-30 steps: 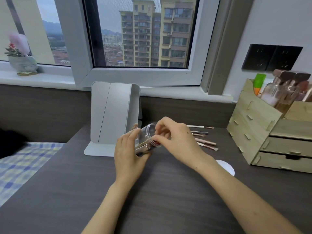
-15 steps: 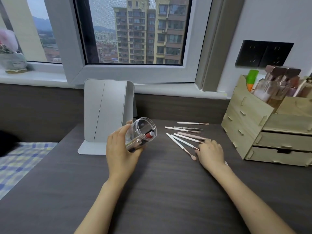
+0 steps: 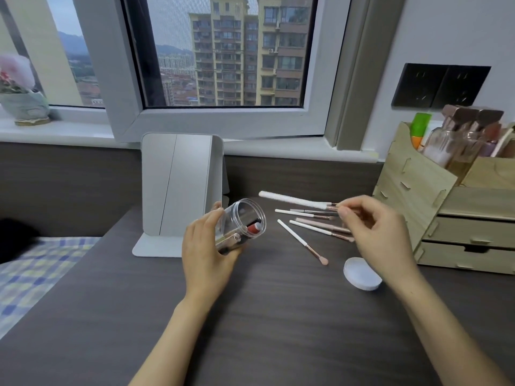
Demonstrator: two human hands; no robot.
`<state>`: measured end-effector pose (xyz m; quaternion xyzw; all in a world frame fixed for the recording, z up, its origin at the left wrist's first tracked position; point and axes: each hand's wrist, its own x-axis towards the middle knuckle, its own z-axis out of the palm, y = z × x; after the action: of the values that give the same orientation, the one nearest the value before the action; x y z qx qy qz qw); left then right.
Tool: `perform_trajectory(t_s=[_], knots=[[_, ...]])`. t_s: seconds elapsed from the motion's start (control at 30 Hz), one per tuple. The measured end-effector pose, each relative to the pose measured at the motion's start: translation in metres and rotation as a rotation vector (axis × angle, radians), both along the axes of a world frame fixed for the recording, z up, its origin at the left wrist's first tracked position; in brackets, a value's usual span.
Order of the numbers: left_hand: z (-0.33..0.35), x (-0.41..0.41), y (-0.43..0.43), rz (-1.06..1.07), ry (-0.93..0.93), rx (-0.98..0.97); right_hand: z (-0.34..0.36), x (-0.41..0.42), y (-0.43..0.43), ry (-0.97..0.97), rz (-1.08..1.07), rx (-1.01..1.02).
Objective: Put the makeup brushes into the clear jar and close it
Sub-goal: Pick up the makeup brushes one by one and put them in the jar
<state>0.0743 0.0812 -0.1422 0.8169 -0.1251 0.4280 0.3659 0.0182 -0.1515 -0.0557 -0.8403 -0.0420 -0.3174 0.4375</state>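
My left hand (image 3: 207,252) grips the clear jar (image 3: 242,222), tilted with its open mouth facing right; a brush and a red-tipped item lie inside it. My right hand (image 3: 373,227) pinches a white-handled makeup brush (image 3: 292,200) by its bristle end, lifted above the desk, handle pointing left toward the jar. Several more brushes (image 3: 312,221) lie on the dark desk between the hands, one (image 3: 302,242) apart and slanted. The white round lid (image 3: 361,273) rests on the desk below my right wrist.
A folding grey mirror (image 3: 181,188) stands behind the jar. A wooden drawer organiser (image 3: 459,218) with bottles sits at the right. The dark wood desk (image 3: 264,316) ends at the left beside a checked blue bedcover (image 3: 36,268). A plant pot (image 3: 25,107) sits on the windowsill.
My right hand left the jar mouth, went to the brushes on the desk, and has lifted one white-handled brush. The jar stays tilted in my left hand. The camera view shifted slightly.
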Motion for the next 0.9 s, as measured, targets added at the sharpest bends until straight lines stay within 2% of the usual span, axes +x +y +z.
perform_trajectory(t_s=[0.17, 0.23, 0.47, 0.53, 0.6, 0.63, 0.67, 0.73, 0.8, 0.87, 0.9], knots=[[-0.004, 0.001, 0.000, -0.051, -0.020, 0.090, 0.001, 0.002, 0.030, -0.167, 0.004, -0.397], [-0.005, 0.000, -0.002, -0.095, -0.047, 0.140, -0.008, 0.011, 0.043, -0.210, 0.008, -0.484], [-0.005, -0.001, -0.004, -0.148, -0.056, 0.188, -0.031, 0.030, 0.061, -0.167, 0.007, -0.502], [-0.006, -0.001, -0.003, -0.130, -0.037, 0.171, -0.036, 0.032, 0.054, -0.142, 0.103, -0.469], [-0.006, 0.000, -0.002, -0.103, -0.012, 0.152, -0.037, 0.033, 0.043, -0.060, 0.172, -0.270], [-0.006, 0.002, -0.001, -0.087, -0.003, 0.140, -0.040, 0.036, 0.036, -0.025, 0.111, -0.189], [-0.007, 0.003, -0.001, -0.071, 0.004, 0.126, -0.046, 0.041, 0.026, 0.013, -0.010, -0.211], [-0.007, 0.005, 0.000, -0.043, 0.015, 0.090, -0.060, 0.051, 0.008, 0.175, -0.238, -0.502], [-0.006, 0.005, 0.001, -0.015, 0.014, 0.064, -0.075, 0.053, 0.001, 0.398, -0.304, -0.776], [-0.005, 0.006, 0.000, 0.001, 0.015, 0.058, -0.084, 0.052, 0.000, 0.553, -0.295, -0.882], [-0.005, 0.006, 0.000, 0.003, 0.015, 0.056, -0.086, 0.052, 0.001, 0.559, -0.296, -0.908]])
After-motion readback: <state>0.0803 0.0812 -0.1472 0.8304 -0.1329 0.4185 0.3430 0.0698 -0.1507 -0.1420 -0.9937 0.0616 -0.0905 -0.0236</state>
